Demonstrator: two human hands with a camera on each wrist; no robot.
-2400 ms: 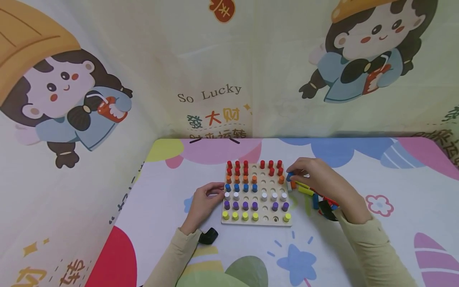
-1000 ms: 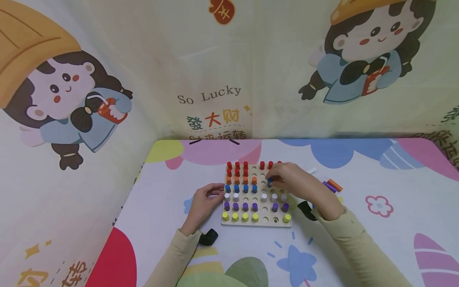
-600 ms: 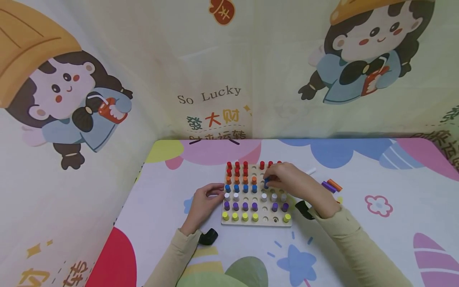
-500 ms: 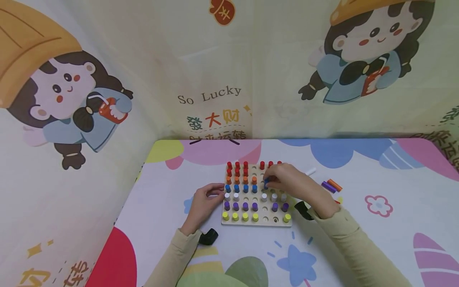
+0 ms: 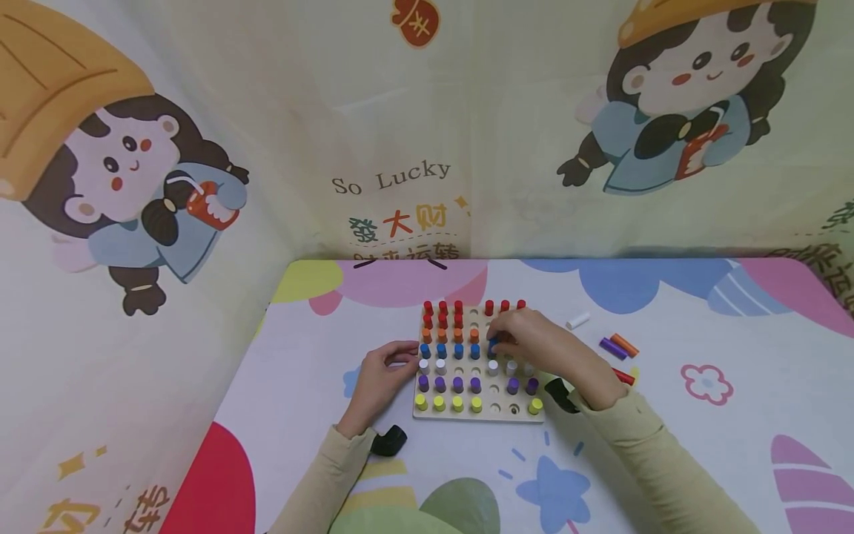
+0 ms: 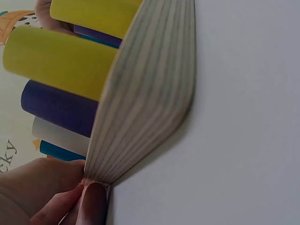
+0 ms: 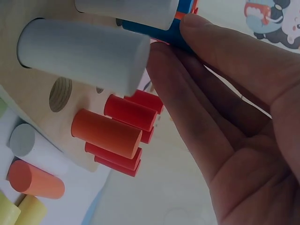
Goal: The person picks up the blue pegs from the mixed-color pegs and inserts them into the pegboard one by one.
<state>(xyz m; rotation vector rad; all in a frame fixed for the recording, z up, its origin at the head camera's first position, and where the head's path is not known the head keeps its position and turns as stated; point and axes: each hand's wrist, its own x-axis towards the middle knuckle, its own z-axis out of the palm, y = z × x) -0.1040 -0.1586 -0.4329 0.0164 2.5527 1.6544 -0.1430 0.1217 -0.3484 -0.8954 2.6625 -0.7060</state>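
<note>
A square wooden pegboard [image 5: 483, 414] lies on the table with rows of red, orange, blue, white, purple and yellow pegs and several bare holes. My left hand [image 5: 376, 378] pinches the board's left edge, a finger [image 6: 96, 201] against its side in the left wrist view. Above the board, my right hand [image 5: 540, 345] pinches a blue peg [image 5: 492, 347] between thumb and fingertips. The peg stands upright at the blue row, just right of the last blue peg [image 5: 475, 351]. In the right wrist view, white pegs partly hide this blue peg [image 7: 154, 32]. The right hand covers the board's right-hand holes.
Right of the board lie loose pegs: a white one [image 5: 578, 321], a purple one [image 5: 613, 348], an orange one [image 5: 625, 344] and a red one [image 5: 623, 377]. The right forearm hides part of this pile. Patterned cloth walls stand behind and to the left.
My right hand has carried the blue peg leftward from beside the board to over it, then slightly nearer, down to the blue row. My left hand has stayed at the board's edge.
</note>
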